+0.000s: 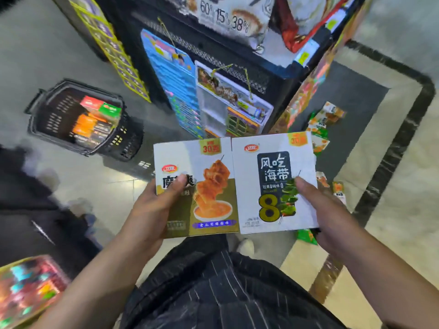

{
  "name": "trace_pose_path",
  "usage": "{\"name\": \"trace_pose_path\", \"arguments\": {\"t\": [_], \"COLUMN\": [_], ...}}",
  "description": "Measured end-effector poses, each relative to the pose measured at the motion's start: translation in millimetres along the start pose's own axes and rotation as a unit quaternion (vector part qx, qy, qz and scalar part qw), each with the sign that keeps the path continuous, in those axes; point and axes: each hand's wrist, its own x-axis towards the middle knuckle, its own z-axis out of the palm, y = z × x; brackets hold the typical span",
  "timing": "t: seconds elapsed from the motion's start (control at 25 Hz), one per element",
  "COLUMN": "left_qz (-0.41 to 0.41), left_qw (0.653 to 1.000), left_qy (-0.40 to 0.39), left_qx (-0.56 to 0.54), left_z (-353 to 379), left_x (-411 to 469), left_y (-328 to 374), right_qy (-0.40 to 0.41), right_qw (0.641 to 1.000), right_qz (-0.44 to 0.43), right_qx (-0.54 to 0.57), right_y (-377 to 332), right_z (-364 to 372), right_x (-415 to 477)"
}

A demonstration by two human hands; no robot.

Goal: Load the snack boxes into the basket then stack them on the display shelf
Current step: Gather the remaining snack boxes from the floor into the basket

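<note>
Basket of black plastic point(78, 119) sits on the floor far left, well apart from the held boxes, so a toss could miss, or a one-sided grip could slip. Next, the left hand point(152, 210) grasps the gold-and-white cardboard snack box point(197, 188). Edge to edge with it, the white cardboard snack box with green skewers point(273, 184) is grasped by the right hand point(325, 210). Count: one basket, two held boxes.

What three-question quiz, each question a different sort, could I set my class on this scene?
1. True or false: the basket holds nothing.
2. Which of the hands holds the white box with the big 8? A. left hand B. right hand C. neither
3. How many boxes are held in all?
Key: 1 false, snack boxes lie in it. 2 B. 3 two; the left hand holds the gold box.
</note>
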Motion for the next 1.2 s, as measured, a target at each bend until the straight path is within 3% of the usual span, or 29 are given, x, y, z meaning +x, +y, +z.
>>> {"name": "trace_pose_path", "arguments": {"t": [0.24,0.4,0.6,0.76,0.88,1.2], "left_qz": [0.042,0.055,0.058,0.1,0.093,0.032], "left_qw": [0.992,0.984,0.978,0.971,0.971,0.969], "left_qy": [0.088,0.114,0.137,0.182,0.175,0.184], "left_qx": [-0.08,-0.128,-0.146,-0.12,-0.137,-0.161], "left_z": [-73,-141,-253,-359,-422,-494], "left_x": [-44,-51,-34,-14,3,102], "left_y": [-3,3,21,51,71,137], "right_qy": [-0.101,-0.158,-0.162,-0.181,-0.206,-0.2], "right_qw": [0.992,0.983,0.977,0.976,0.971,0.964], "right_qz": [-0.002,0.041,0.048,0.034,0.046,0.118], "right_qx": [-0.074,-0.086,-0.129,-0.115,-0.109,-0.132], "right_y": [-4,-6,16,45,56,38], "right_z": [76,153,287,401,465,578], "right_x": [-6,7,37,61,79,181]}}
